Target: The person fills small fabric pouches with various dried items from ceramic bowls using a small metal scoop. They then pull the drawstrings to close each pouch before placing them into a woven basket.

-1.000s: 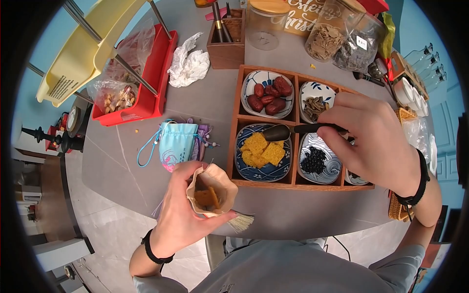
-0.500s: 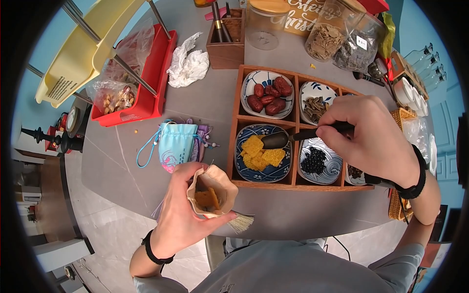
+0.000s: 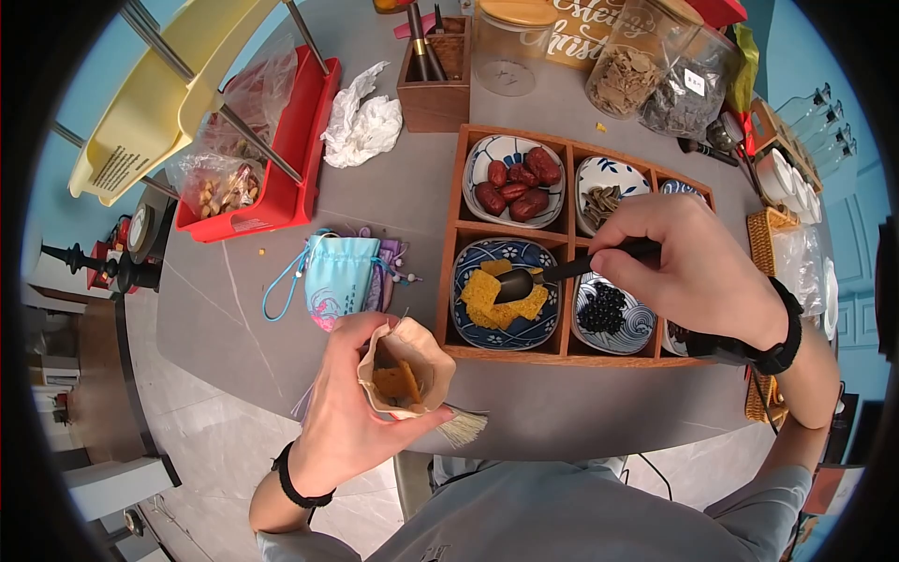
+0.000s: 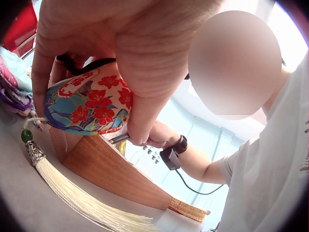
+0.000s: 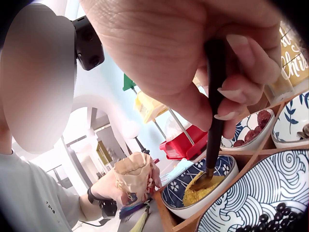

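My left hand point(image 3: 337, 412) grips a drawstring pouch point(image 4: 99, 104) with red flowers on its outside. Its pale mouth faces up, with orange-yellow pieces point(image 3: 395, 382) inside. A cream tassel point(image 4: 87, 193) with a green bead hangs from it. Between thumb and fingers, my right hand point(image 3: 702, 272) holds the black handle of a spoon point(image 5: 215, 106). The dark bowl of the spoon lies among yellow crumbly squares point(image 3: 482, 290) in a blue flowered dish point(image 3: 506, 246). That dish sits in the near left compartment of a wooden tray point(image 3: 599, 359).
Other tray dishes hold red dates point(image 3: 515, 183), striped seeds point(image 3: 601, 201) and black beads or beans point(image 3: 600, 307). Left of the tray lie a light-blue pouch point(image 3: 342, 272) and crumpled tissue point(image 3: 363, 117). A red bin point(image 3: 309, 178) stands far left; glass jars point(image 3: 510, 66) stand behind.
The right hand has come lower and nearer, and the spoon's bowl has moved from the dish's upper right edge in among the yellow pieces, which have shifted. The left hand and its pouch stay put.
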